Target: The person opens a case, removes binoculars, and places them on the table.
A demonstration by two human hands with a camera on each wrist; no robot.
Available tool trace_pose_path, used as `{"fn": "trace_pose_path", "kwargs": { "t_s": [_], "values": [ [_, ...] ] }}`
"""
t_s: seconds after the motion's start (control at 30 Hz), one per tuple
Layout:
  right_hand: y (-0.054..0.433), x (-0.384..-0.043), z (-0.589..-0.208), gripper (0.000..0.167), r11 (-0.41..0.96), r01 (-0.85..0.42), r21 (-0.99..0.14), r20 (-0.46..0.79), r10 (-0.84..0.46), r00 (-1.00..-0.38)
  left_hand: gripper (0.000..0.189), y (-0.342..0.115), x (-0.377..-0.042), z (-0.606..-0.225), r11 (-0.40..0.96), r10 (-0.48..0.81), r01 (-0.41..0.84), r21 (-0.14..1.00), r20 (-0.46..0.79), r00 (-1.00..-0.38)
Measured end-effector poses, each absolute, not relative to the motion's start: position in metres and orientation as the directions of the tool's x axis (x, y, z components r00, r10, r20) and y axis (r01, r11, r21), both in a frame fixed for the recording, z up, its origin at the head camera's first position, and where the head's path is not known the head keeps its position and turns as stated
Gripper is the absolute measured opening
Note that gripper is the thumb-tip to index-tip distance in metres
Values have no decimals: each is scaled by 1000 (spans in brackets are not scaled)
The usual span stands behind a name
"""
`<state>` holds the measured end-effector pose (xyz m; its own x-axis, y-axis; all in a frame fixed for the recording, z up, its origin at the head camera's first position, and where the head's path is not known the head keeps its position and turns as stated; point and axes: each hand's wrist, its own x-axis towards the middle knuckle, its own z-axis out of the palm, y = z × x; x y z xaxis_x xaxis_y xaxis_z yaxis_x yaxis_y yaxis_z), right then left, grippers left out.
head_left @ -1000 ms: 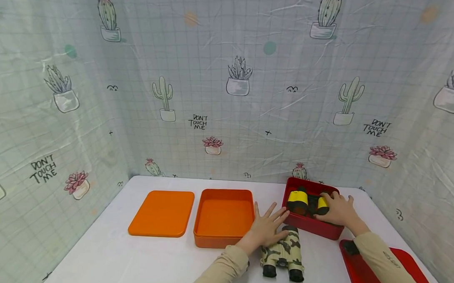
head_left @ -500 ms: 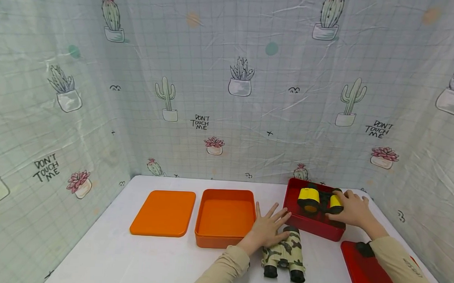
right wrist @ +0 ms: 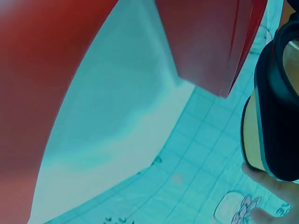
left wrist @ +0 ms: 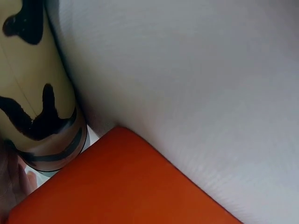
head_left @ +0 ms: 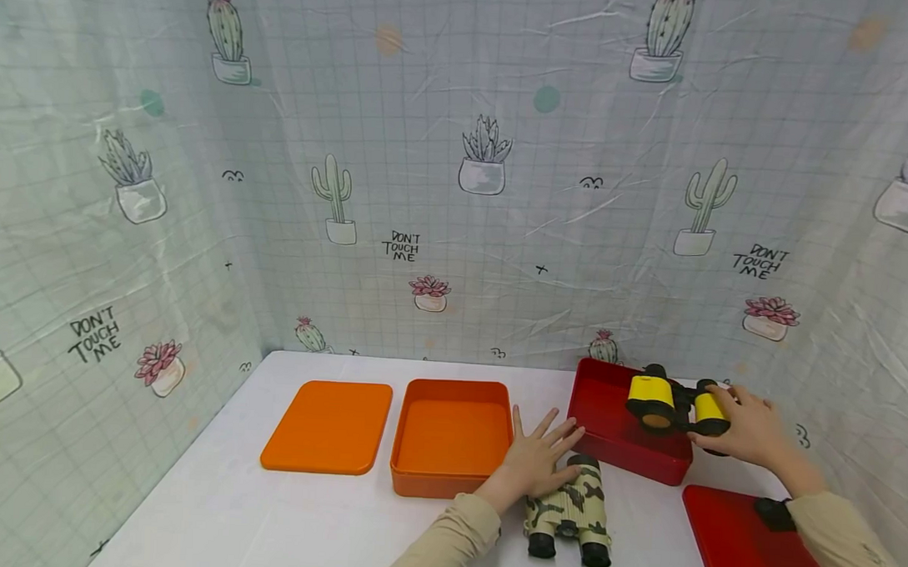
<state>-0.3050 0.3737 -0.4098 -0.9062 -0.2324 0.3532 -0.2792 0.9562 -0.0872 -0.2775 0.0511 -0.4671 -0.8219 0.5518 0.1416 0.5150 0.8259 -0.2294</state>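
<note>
My right hand [head_left: 749, 431] grips one barrel of the yellow and black binoculars [head_left: 651, 396], which hang over the right side of the red box [head_left: 600, 414]. In the right wrist view, fingers [right wrist: 273, 184] press the end of the binoculars [right wrist: 275, 121]. With fingers spread, my left hand [head_left: 534, 461] reaches toward the red box's near left corner. Its thumb lies over the camouflage binoculars [head_left: 585, 505], which rest flat on the table. The left wrist view shows one barrel of the camouflage binoculars [left wrist: 39, 93] beside the orange box [left wrist: 117, 182].
The open orange box [head_left: 452, 425] stands left of my left hand, and an orange lid [head_left: 329, 427] lies flat farther left. At the right front lies a red lid [head_left: 745, 536], partly under my right sleeve. A printed curtain rises behind the white table [head_left: 213, 509].
My right hand has lifted the yellow and black binoculars from inside the red box and moved them to the right. The left hand has stayed in nearly the same place.
</note>
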Motion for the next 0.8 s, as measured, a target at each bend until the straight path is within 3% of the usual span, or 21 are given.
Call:
{"fn": "trace_pose_path", "kwargs": {
  "t_s": [0.4,0.8],
  "values": [
    [409,-294,-405,91,957,-238,-162,207,-203,-957,58,52,-277,-468,823,553,508,-252,151,-820],
    [433,-291,-396,89,966,-225,-125,163,-204,-965,56,51,-276,-468,827,549,505,-247,161,-820]
  ]
}}
